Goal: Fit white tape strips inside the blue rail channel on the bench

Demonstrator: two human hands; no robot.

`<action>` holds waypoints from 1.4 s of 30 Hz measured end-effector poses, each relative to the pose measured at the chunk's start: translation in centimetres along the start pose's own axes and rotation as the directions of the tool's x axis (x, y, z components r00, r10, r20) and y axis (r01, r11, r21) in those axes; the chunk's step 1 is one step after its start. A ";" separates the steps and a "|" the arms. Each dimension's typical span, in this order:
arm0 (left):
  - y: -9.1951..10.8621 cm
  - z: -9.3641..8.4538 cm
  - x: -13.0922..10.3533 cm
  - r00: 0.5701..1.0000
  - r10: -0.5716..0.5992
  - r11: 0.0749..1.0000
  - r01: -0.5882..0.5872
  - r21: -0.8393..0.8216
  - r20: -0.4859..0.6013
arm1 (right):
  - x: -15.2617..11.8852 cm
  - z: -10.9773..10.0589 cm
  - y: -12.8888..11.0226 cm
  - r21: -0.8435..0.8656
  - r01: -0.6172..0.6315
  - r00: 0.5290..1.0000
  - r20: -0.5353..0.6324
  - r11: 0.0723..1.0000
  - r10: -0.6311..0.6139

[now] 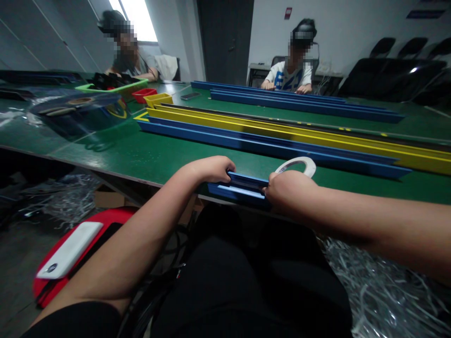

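Note:
A short blue profile piece lies at the table's near edge, between my hands. My left hand is closed on its left end, with the fingertips curled over the top. My right hand is closed at its right end, the fingers mostly hidden behind the hand's back. A roll of white tape stands out just beyond my right hand; whether that hand touches it, I cannot tell. Farther out, long blue profiles lie beside long yellow ones on the green table.
A large plastic-wrapped reel lies at the left, near green, red and yellow bins. More blue profiles lie farther back. Two people sit across the table. A red seat is at lower left.

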State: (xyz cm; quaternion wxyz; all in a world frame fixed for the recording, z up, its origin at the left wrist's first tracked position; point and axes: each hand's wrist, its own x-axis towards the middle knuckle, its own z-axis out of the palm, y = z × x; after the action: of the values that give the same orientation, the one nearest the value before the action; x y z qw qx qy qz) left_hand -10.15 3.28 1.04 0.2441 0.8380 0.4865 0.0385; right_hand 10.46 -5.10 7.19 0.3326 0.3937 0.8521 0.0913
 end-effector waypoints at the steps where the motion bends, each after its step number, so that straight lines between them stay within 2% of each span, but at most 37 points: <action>1: 0.3 0.1 0.2 1.000 0.006 1.000 -0.006 0.014 -0.006 | 0.0 0.1 0.0 0.007 -0.002 1.000 0.000 1.000 0.002; 6: 2.0 0.6 1.0 0.997 0.073 0.990 -0.072 0.117 -0.004 | 0.1 0.2 0.2 0.068 -0.016 1.000 -0.017 0.998 0.017; 12: 3.0 1.4 1.7 0.990 0.144 0.970 -0.143 0.195 0.011 | -0.5 -0.4 0.3 0.022 -0.016 1.000 0.025 1.000 0.015; 15: 2.7 1.8 1.7 0.991 0.135 0.974 -0.133 0.186 -0.001 | -0.6 0.7 0.9 0.040 -0.004 1.000 -0.020 0.999 0.005; 21: 2.1 2.2 1.7 0.994 0.103 0.978 -0.098 0.186 -0.019 | -0.8 4.4 2.7 0.025 0.040 0.983 -0.178 0.999 -0.035; 26: 2.1 2.3 1.8 0.995 0.099 0.974 -0.092 0.208 -0.024 | -2.1 5.5 4.6 0.048 0.155 0.956 -0.259 0.987 -0.138; 29: 2.2 2.3 1.8 0.997 0.078 0.969 -0.072 0.236 -0.019 | -3.6 5.8 5.9 0.066 0.194 0.951 -0.258 0.979 -0.171; 32: 2.2 2.4 1.8 0.999 0.045 0.966 -0.040 0.254 -0.013 | -5.7 6.1 6.8 0.100 0.156 0.967 -0.216 0.983 -0.132; 36: 2.3 2.3 1.8 0.999 0.036 0.965 -0.033 0.261 -0.009 | -7.9 6.7 6.8 0.110 0.021 0.990 -0.140 0.994 -0.005; 42: 2.4 2.4 1.7 0.999 0.031 0.960 -0.022 0.279 -0.031 | -7.4 8.1 5.1 0.052 -0.085 0.992 -0.091 0.995 0.089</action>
State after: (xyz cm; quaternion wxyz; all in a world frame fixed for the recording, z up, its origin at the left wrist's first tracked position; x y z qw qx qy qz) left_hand -6.69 2.82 -0.28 0.1146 0.8696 0.4800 -0.0126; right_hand 22.22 -7.98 6.81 0.2788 0.4336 0.8506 0.1034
